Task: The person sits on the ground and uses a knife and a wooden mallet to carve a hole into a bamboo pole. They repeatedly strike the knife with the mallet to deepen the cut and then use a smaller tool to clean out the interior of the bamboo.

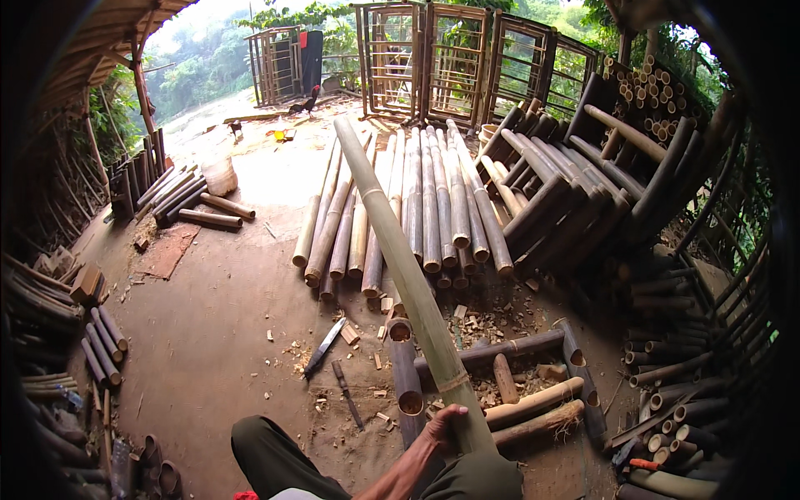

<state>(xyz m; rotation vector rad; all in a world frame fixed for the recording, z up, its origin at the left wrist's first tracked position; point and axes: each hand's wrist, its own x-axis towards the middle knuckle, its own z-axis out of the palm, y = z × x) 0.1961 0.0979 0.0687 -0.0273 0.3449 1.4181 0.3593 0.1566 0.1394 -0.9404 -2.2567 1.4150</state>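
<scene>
My left hand [442,427] grips a long, thick green bamboo pole [410,287] near its lower end, thumb lying along its side; the fingers behind it are partly hidden. Tilted, the pole runs from beside my right knee up and away to the left, its far end above the stacked poles. My right hand is out of view. Left of the pole, a knife with a pale blade [327,345] and a slimmer dark knife [347,394] lie on the ground. Under and beside the pole sits a dark bamboo frame [500,348] with round holes in its side pieces.
Bamboo poles [433,200] lie in rows ahead. Dark bamboo furniture [575,175] is stacked at right, near cut bamboo pieces [675,358]. Wood chips [479,325] litter the ground. Short bamboo lengths [102,346] lie at left. A rooster [312,100] stands far off near bamboo frames [454,62].
</scene>
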